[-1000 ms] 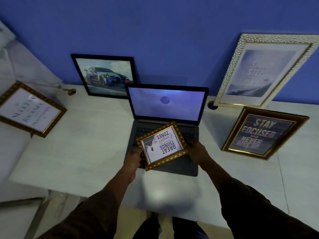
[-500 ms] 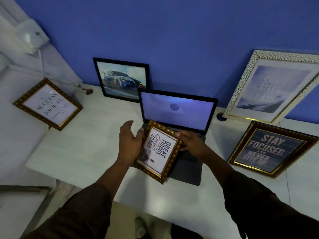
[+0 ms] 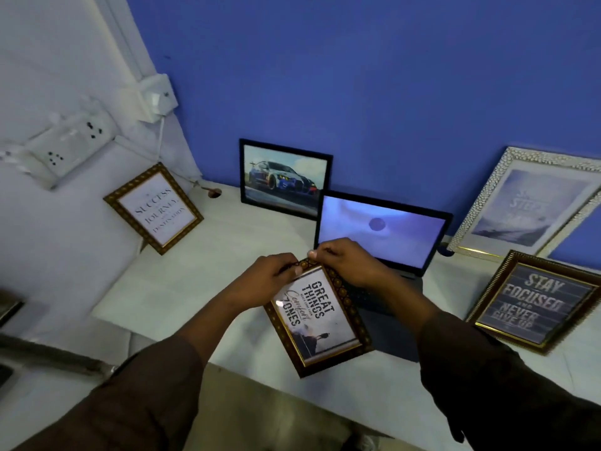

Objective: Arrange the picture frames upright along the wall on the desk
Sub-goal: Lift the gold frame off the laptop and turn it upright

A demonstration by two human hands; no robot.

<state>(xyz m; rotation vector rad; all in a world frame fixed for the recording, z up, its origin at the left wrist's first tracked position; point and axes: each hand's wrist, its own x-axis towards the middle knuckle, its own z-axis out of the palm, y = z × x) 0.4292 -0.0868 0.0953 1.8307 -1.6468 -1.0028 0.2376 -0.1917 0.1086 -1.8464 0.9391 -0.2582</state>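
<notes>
A small gold-brown frame reading "Great things" (image 3: 317,317) hangs over the desk's front, its text nearly right way up. My left hand (image 3: 265,279) and my right hand (image 3: 346,262) both pinch its top edge. A black car picture frame (image 3: 284,179) leans upright on the blue wall. A "Success" frame (image 3: 153,208) leans against the white side wall at the left. A large white-gold frame (image 3: 530,206) leans on the blue wall at the right. In front of it a dark "Stay focused" frame (image 3: 533,301) leans tilted back.
An open laptop (image 3: 380,236) with a lit screen sits mid-desk behind the held frame. A white socket strip (image 3: 70,143) and a switch box (image 3: 157,99) are on the left wall. The white desk (image 3: 201,275) ends near my forearms.
The held frame has been turned from upside down, through sideways, to nearly upright text. Both hands shifted from its sides to its top edge. My view has swung left.
</notes>
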